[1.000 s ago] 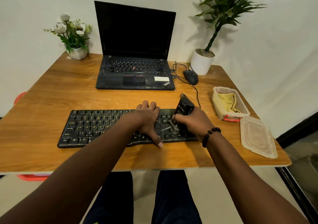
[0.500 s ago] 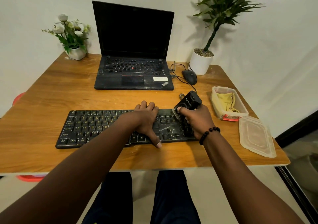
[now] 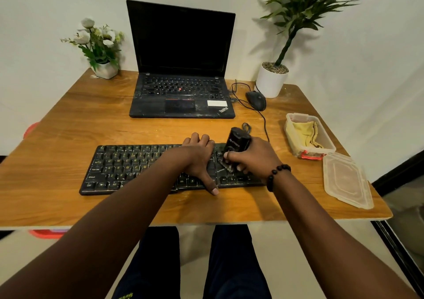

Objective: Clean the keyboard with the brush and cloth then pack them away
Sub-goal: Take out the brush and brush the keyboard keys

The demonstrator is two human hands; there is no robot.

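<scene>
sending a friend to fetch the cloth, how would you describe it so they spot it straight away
Go to the right edge of the wooden table, just past the black keyboard and the right hand working the brush. There an open clear plastic container stands, its lid lying beside it. The cloth is the crumpled yellow fabric inside, the only yellow thing there.

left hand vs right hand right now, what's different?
The left hand lies flat on the keyboard with straight fingers, holding nothing; the right hand curls around the brush. The left hand sits mid-keyboard, the right hand over its right end. Only the right wrist wears a beaded bracelet. Both hands are over the same keyboard.
</scene>
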